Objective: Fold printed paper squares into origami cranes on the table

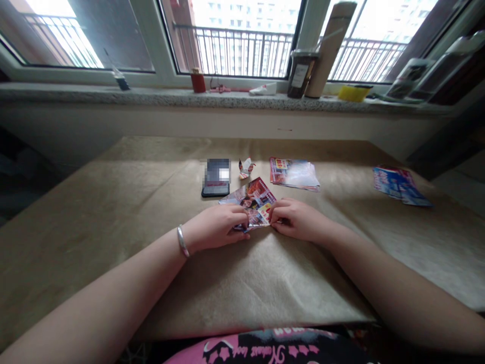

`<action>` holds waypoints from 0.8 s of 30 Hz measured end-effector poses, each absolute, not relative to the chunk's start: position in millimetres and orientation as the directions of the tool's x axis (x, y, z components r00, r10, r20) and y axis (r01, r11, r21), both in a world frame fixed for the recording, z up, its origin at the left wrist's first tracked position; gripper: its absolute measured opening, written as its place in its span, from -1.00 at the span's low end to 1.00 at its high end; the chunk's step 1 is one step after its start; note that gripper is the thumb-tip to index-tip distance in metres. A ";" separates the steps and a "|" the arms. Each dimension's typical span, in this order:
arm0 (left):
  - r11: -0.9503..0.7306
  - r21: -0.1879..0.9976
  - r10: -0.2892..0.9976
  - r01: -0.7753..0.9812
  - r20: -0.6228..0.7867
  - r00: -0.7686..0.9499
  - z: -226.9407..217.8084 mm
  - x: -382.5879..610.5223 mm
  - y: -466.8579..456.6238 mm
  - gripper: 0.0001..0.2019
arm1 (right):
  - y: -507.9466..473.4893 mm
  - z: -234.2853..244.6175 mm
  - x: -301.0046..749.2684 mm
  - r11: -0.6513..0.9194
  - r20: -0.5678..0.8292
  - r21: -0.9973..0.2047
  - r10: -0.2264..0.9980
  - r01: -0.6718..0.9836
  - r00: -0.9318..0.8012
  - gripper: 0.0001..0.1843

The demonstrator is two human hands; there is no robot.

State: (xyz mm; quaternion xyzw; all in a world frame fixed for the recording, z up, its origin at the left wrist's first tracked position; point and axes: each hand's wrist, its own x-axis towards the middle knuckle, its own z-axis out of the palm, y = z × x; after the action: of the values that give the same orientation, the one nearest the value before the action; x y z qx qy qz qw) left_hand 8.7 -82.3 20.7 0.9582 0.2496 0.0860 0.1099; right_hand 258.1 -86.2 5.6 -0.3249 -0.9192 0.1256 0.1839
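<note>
A colourful printed paper sheet [257, 194], partly folded, lies on the table between my two hands. My left hand [223, 222], with a silver bangle on its wrist, has its fingers curled and closed on the sheet's lower left part. At the lower right corner, my right hand [295, 218] pinches the paper's edge. Just beyond the sheet stands a small folded paper figure [246, 168] with pointed tips. A phone [216, 178] with a blurred screen lies to the left of it.
A stack of printed leaflets [294, 173] lies to the right of the paper figure. More blue leaflets [400, 186] are fanned out near the right edge of the table [113, 212]. On the windowsill [159, 98] stand a dark jar [301, 73], a cardboard tube [330, 50] and a red spool [197, 82].
</note>
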 end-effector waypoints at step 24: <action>-0.664 0.324 0.748 0.674 0.281 0.602 0.9 14.7 -74.6 -0.86 | -83.1 4.3 255.8 0.716 0.250 -0.394 0.687 0.576 -0.683 -0.90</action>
State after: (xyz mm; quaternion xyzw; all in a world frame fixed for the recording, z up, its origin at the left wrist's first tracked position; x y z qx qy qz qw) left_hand 14.7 -74.6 0.9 0.8901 0.3995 0.1991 0.0925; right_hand 255.8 -83.1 4.3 -0.3485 -0.9059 0.1434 0.1929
